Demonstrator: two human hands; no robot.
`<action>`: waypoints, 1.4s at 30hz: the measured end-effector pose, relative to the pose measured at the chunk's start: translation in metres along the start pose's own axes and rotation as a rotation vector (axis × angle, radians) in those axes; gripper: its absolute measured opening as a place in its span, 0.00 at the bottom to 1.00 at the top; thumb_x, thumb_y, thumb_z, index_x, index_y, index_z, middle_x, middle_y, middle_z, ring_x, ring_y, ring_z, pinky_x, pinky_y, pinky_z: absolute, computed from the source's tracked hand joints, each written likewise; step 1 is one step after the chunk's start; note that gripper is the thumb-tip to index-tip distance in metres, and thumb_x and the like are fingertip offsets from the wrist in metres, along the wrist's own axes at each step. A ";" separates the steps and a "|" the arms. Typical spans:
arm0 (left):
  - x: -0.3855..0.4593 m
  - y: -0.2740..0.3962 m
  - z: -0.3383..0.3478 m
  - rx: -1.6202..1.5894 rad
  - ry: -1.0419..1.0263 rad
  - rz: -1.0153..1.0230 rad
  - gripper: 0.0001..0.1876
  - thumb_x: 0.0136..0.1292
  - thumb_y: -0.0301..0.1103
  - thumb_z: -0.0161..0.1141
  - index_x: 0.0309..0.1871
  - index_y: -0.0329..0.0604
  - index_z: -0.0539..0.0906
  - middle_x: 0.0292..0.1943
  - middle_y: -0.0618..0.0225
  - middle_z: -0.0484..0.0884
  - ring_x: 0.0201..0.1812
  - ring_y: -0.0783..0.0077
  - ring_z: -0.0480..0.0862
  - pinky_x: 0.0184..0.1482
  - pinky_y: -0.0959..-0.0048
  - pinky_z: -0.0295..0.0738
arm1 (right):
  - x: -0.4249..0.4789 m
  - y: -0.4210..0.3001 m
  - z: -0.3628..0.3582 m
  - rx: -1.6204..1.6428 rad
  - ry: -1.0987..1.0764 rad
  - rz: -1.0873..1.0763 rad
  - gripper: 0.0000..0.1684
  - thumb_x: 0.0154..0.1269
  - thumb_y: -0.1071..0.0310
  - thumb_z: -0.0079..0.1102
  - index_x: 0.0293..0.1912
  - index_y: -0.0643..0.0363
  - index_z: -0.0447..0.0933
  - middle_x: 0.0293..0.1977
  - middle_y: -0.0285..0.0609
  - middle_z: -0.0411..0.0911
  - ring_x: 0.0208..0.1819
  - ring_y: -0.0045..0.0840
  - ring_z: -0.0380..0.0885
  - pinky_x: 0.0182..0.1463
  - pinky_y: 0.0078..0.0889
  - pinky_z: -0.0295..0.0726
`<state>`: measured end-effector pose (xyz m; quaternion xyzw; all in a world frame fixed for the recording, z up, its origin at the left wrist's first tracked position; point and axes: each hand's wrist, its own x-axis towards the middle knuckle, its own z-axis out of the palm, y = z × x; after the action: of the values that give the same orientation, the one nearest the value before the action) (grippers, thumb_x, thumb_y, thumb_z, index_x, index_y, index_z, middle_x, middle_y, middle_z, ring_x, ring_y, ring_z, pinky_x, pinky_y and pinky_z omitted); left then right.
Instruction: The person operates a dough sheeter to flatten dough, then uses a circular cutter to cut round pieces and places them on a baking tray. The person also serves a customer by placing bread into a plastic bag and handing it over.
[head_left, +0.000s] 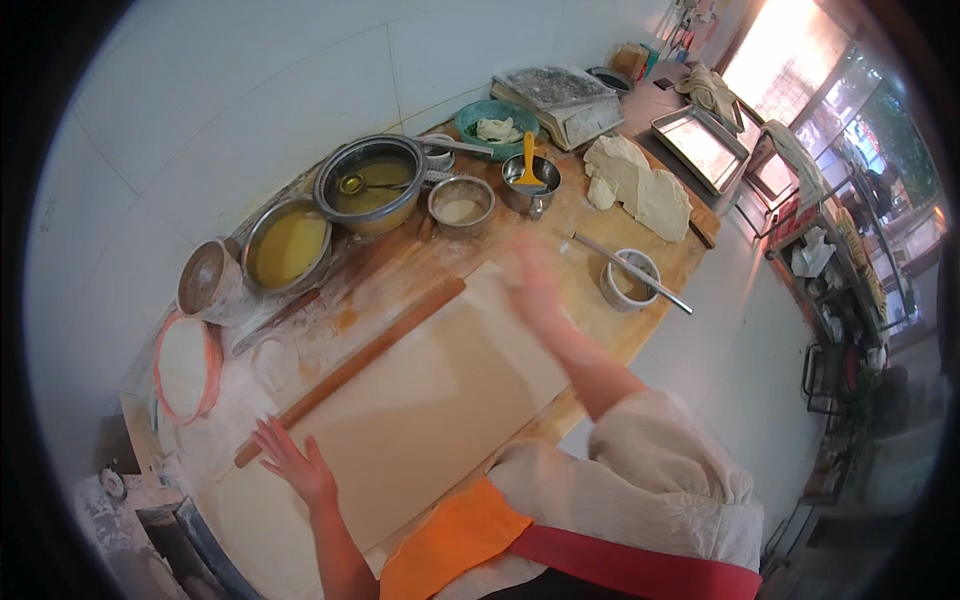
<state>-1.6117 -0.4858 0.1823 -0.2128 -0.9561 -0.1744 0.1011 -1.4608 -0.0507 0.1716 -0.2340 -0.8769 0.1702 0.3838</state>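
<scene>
A large thin sheet of rolled dough (442, 390) covers the near part of the floured wooden table. Along its far edge lies a long wooden rolling pin (352, 367). My left hand (300, 461), fingers spread, is over the dough beside the pin's left end and grips nothing. Blurred by motion, my right hand (529, 274) is above the dough's right end, past the pin's other tip; its fingers cannot be made out. To its right, a metal rod rests across a white cup (630, 281). A thick slab of dough (641, 184) sits at the table's far right.
Along the wall stand a pot of yellow liquid (371, 184), a bowl of yellow liquid (289, 247), a small metal bowl (461, 204) and a metal cup with a yellow-handled scraper (529, 169). A pink-rimmed flour container (184, 367) is at left, metal trays (701, 148) at upper right.
</scene>
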 end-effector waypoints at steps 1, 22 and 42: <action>-0.019 0.010 0.005 -0.034 0.004 0.003 0.35 0.70 0.44 0.49 0.75 0.44 0.50 0.77 0.58 0.44 0.77 0.50 0.41 0.69 0.35 0.34 | 0.000 0.040 -0.043 -0.139 0.113 0.155 0.33 0.47 0.72 0.66 0.56 0.66 0.71 0.57 0.56 0.69 0.61 0.47 0.65 0.65 0.48 0.63; 0.122 0.295 0.076 -0.144 -0.625 0.364 0.13 0.57 0.38 0.59 0.43 0.46 0.86 0.36 0.54 0.85 0.40 0.56 0.85 0.44 0.59 0.79 | 0.106 -0.010 -0.066 -0.391 -0.800 -0.169 0.37 0.60 0.68 0.52 0.69 0.47 0.57 0.34 0.50 0.81 0.37 0.44 0.82 0.42 0.49 0.79; 0.036 0.174 0.087 -0.036 -0.809 -0.013 0.13 0.57 0.38 0.58 0.40 0.40 0.86 0.36 0.51 0.85 0.42 0.54 0.86 0.46 0.59 0.79 | 0.039 -0.070 0.035 -0.281 -1.170 -0.426 0.36 0.56 0.67 0.56 0.66 0.49 0.63 0.32 0.48 0.82 0.35 0.42 0.82 0.37 0.46 0.79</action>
<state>-1.5772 -0.2918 0.1630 -0.2597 -0.9169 -0.0939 -0.2880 -1.5299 -0.0923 0.2061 0.0290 -0.9828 0.0731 -0.1672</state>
